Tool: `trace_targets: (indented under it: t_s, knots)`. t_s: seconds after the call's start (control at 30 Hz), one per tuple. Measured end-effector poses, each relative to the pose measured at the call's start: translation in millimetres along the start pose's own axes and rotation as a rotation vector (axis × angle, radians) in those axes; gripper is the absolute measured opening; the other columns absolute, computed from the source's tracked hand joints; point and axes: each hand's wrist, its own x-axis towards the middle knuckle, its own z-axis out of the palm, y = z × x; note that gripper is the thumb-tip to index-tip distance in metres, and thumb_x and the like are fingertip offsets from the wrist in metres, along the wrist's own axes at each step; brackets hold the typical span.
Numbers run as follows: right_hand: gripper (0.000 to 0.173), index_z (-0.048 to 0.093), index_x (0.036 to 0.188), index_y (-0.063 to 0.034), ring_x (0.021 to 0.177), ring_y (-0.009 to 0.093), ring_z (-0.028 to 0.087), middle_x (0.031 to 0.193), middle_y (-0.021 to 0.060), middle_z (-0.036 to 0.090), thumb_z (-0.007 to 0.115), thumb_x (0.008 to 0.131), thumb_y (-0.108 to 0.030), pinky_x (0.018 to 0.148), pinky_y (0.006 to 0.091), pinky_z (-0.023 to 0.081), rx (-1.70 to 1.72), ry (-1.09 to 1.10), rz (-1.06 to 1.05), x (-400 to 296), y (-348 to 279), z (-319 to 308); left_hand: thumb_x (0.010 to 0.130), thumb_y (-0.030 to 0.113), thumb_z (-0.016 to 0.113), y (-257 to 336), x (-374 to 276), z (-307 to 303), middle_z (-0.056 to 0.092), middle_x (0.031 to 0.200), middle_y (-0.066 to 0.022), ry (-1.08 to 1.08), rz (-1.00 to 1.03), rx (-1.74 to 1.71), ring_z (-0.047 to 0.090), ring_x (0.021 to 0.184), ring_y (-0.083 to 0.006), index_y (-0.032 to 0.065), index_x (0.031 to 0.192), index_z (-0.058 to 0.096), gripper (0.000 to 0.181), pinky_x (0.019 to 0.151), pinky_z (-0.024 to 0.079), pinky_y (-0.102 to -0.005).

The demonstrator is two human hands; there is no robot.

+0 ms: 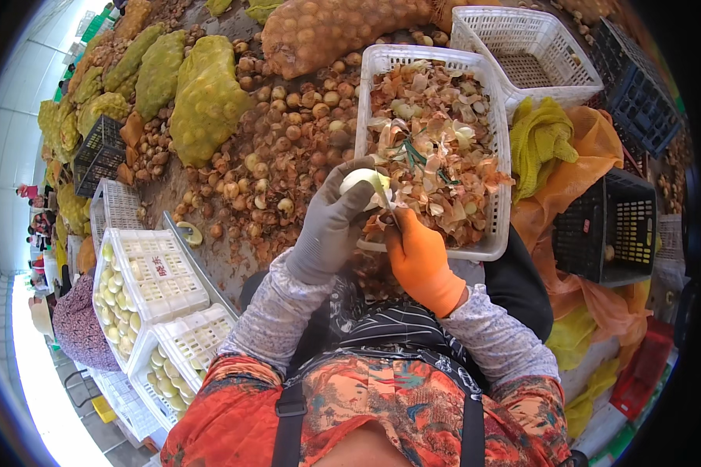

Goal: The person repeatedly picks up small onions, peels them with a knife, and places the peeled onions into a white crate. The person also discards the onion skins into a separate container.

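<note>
My left hand [330,225], in a grey glove, grips a pale peeled onion [357,180] near the front left corner of a white plastic crate [498,175]. In an orange glove, my right hand [422,257] holds a knife [384,195], its blade against the onion's right side. Onion skins and trimmings [438,134] heap the crate, with a few green strips [415,153] among them. The handle of the knife is mostly hidden in my fist.
Loose unpeeled onions [292,117] cover the floor ahead and left. Filled mesh sacks [207,99] stand beyond. Crates of peeled onions [117,298] sit at my left, near another person [87,321]. On the right are a white crate [528,64], a black crate [578,233] and orange netting [590,140].
</note>
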Motion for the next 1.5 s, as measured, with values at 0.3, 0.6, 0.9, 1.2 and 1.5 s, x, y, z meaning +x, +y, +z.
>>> trace_targets:
  t_s: [0.3,0.6,0.9,1.2,1.5]
  knots:
    - [0.02,0.053,0.11,0.0021,0.079,0.049,0.06,0.083,0.026,0.063,0.058,0.094,-0.01,0.064,0.0479,0.048,-0.074,0.047,0.112,8,5,9,0.094,0.021,0.071,-15,0,5,0.063,0.117,-0.0075,0.037,0.001,-0.089,0.063,0.104,-0.0142,0.0025,0.136,0.047,0.052,0.091,0.052,-0.0264]
    - [0.02,0.053,0.115,-0.0001,0.057,0.031,0.059,0.07,0.0124,0.06,0.05,0.1,-0.012,0.054,0.0371,0.047,0.436,0.035,0.227,15,6,0,0.094,0.023,0.071,-7,-1,1,0.064,0.112,-0.0061,0.047,0.024,0.326,0.062,0.1,-0.0131,0.0026,0.131,0.051,0.047,0.085,0.051,-0.0253]
    - [0.024,0.05,0.086,-0.0083,0.046,0.012,0.035,0.064,0.0009,0.042,0.048,0.102,-0.026,0.041,0.027,0.028,1.164,-0.176,0.501,25,9,-42,0.101,0.025,0.052,-12,1,-24,0.064,0.107,-0.0083,-0.017,0.003,-0.01,0.063,0.093,-0.0185,0.0031,0.127,0.053,0.034,0.08,0.053,-0.0299]
    - [0.036,0.058,0.121,-0.0062,0.059,0.008,0.04,0.089,0.0005,0.061,0.046,0.104,-0.035,0.049,0.0248,0.035,1.702,-0.368,0.993,-30,87,-34,0.1,0.037,0.058,-4,-6,-51,0.066,0.103,-0.0105,-0.135,-0.034,-0.548,0.066,0.09,-0.0222,0.0005,0.116,0.056,0.04,0.075,0.056,-0.0373]
    - [0.03,0.063,0.106,-0.0102,0.064,0.01,0.04,0.08,-0.0043,0.051,0.046,0.105,-0.035,0.057,0.0269,0.037,1.58,-0.506,1.085,-111,194,-16,0.104,0.038,0.05,36,-146,-101,0.065,0.098,-0.0126,0.189,0.271,-0.378,0.065,0.068,-0.0207,0.0049,0.119,0.055,0.037,0.053,0.053,-0.0308]
